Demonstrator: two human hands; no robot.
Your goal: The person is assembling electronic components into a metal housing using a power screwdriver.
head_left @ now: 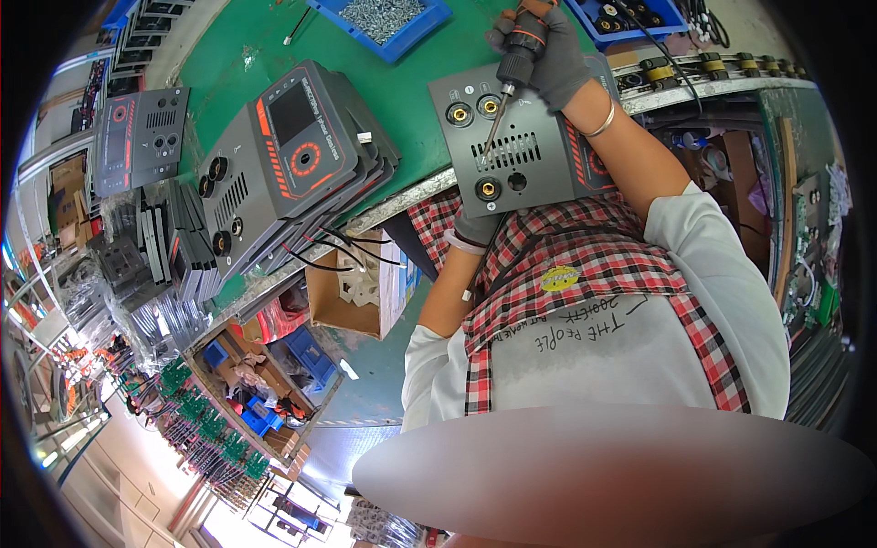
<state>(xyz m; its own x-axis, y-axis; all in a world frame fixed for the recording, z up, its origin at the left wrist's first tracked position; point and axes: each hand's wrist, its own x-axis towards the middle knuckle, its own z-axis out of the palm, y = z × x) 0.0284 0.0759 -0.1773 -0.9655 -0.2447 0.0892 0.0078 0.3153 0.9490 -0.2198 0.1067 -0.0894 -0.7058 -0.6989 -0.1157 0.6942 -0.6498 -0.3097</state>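
My right hand (562,68), in a grey glove, is wrapped round a black and orange power screwdriver (521,57). Its long thin bit points down toward the slotted vent of a dark grey front panel (539,183), and I cannot tell whether the tip touches it. Brass-centred round sockets are fitted in the panel, two near the top and one lower down, beside an open round hole. At the panel's near edge my left hand (477,226), also gloved, grips it from below; its fingers are mostly hidden behind the panel.
A stack of similar panels (265,173) leans on the green bench (411,114) at left, with loose wires hanging below. Blue trays of screws (402,46) and of round sockets (598,35) stand at the far side. A cardboard box (370,315) is under the bench edge.
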